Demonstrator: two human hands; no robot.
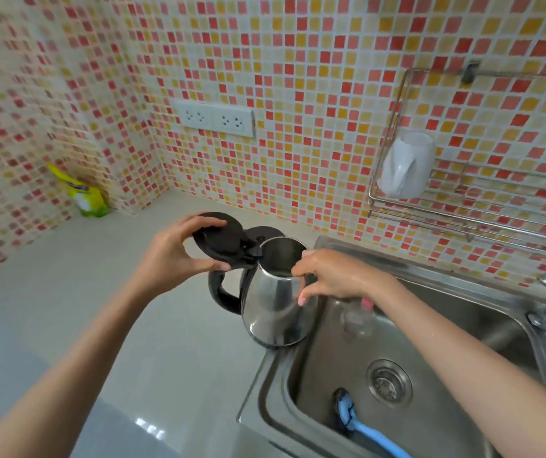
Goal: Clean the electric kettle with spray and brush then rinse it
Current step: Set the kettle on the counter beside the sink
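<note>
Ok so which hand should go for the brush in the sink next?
Probably the right hand. It grips the kettle rim on the sink side, and the blue-handled brush lies in the sink under that arm. The left hand holds the open lid over the counter, farther away.

- double wall socket [217, 119] on the mosaic tile wall [314, 77]
- yellow-green pouch [81, 191] leaning in the counter corner
- white cup [405, 163] upturned in the wire wall rack [483, 206]
- grey countertop [83, 309]
</note>
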